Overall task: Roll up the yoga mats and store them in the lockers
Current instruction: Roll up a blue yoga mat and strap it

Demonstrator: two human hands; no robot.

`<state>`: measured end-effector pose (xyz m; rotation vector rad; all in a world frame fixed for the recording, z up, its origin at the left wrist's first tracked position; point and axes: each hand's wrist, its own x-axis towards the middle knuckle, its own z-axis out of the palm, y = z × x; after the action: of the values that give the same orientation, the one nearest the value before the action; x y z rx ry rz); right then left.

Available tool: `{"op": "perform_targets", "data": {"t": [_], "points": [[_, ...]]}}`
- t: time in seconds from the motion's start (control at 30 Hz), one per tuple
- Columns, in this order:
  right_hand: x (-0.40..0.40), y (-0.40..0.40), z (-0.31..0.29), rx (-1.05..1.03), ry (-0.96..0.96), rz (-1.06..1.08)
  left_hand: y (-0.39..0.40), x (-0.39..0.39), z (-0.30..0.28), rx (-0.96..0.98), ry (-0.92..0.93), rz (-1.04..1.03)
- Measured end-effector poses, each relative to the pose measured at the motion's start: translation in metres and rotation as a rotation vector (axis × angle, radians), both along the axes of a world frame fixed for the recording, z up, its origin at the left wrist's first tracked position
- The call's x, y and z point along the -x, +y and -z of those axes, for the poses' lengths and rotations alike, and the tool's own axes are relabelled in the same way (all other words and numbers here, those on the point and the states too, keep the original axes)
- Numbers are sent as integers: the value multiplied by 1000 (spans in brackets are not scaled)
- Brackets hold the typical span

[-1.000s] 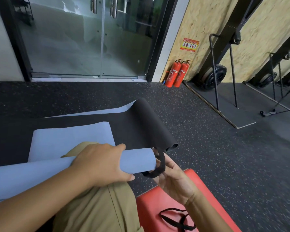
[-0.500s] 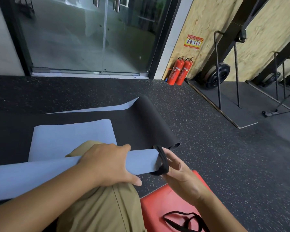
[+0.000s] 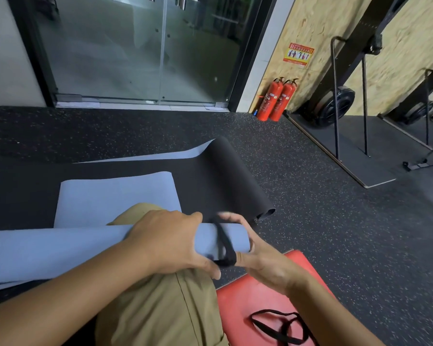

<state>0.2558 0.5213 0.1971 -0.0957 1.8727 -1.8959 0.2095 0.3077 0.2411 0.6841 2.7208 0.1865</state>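
Head view: two hands [image 3: 165, 243] grip one rolled mat [image 3: 60, 253], two straps [image 3: 224, 243].

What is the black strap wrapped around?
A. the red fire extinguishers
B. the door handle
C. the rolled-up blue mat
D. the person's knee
C: the black strap loops around the end of the rolled-up blue mat, which the left hand grips while the right hand works the strap on.
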Motion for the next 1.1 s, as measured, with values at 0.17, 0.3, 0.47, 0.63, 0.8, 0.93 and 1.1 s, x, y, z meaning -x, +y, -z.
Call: {"op": "perform_targets", "data": {"t": [0.17,0.3,0.47,0.63,0.8,0.93,1.1], "points": [[0,-11,6,-174,153,151,-5,2,2,-19,-22,-19],[11,-5,-14,-461,294,125,-10,4,6,-31,6,33],[25,-2,-38,-831,509,-45,-28,6,5,-85,7,126],[32,-1,-44,-967,545,-205,-74,-1,1,-40,63,137],[36,-15,-46,-1232,702,-320,-86,-7,-3,88,131,123],[41,-40,-54,-1402,693,-447,-80,-4,-3,150,139,142],[42,-75,-54,-1284,582,-449,-82,-2,6,121,143,146]]}}
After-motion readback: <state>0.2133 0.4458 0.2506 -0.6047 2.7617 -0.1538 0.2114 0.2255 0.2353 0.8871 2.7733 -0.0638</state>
